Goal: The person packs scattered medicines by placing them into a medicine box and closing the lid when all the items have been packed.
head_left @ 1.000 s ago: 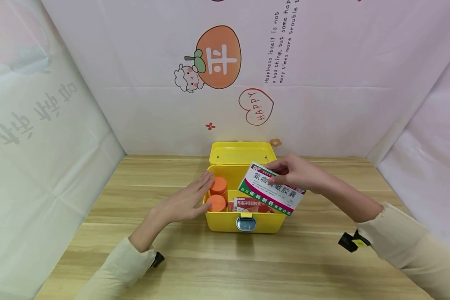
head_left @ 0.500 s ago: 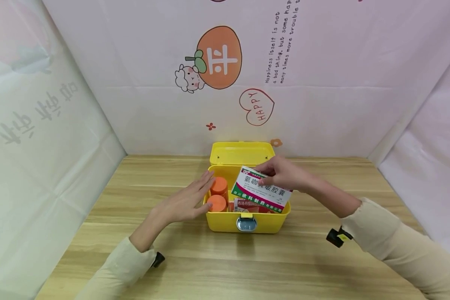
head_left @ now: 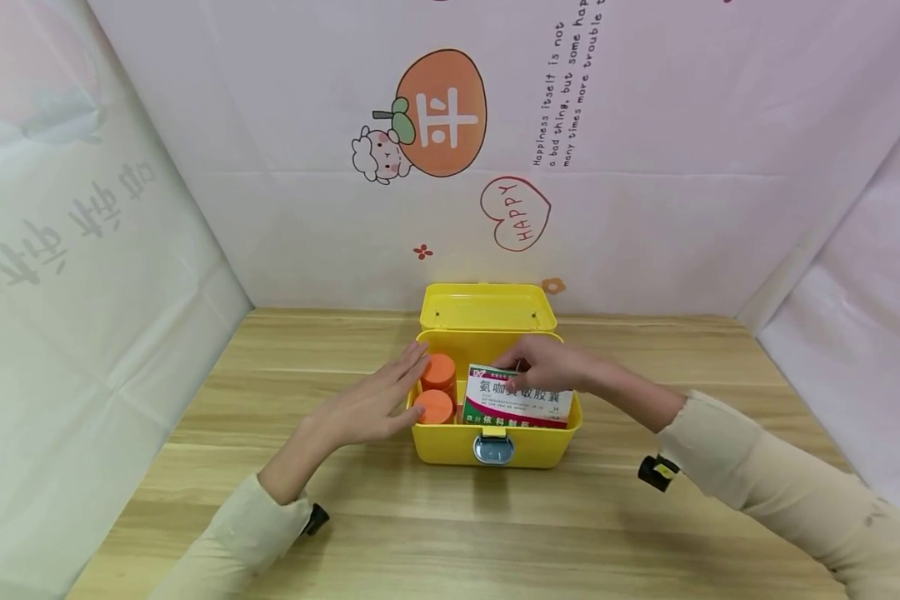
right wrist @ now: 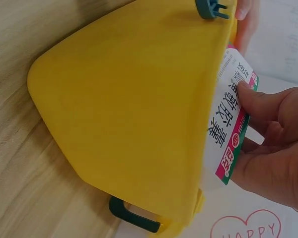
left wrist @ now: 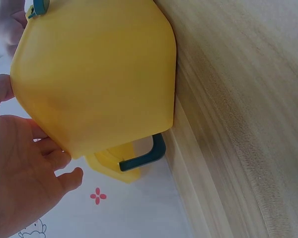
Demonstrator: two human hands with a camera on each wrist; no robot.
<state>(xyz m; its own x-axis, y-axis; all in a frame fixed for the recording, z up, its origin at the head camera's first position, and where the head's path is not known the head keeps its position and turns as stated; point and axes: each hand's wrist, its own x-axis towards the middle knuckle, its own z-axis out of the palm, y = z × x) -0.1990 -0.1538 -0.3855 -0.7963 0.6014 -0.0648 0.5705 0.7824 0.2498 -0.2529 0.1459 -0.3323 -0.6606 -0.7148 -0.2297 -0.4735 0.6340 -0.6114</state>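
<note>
A yellow storage box (head_left: 450, 447) with a silver latch (head_left: 493, 448) stands on the table, its lid (head_left: 487, 307) tipped back. My right hand (head_left: 551, 363) pinches the upper edge of a white, green and magenta medicine box (head_left: 521, 407), thumb on the printed face. The medicine box's lower part is down inside the storage box, behind the front wall. My left hand (head_left: 367, 407) rests along the left rim with fingers extended, as the left wrist view (left wrist: 25, 168) of that hand also shows. Two orange lids (head_left: 438, 371) stand inside at the left.
The wooden table (head_left: 330, 517) reaches back to a printed white cloth wall (head_left: 307, 233). Cloth walls also rise at left and right. Green handle parts (left wrist: 144, 157) jut from the storage box's back side.
My right hand has moved left and down, lowering the medicine box from above the storage box's right side into it. The red-and-white carton inside is now hidden. My left hand stays put.
</note>
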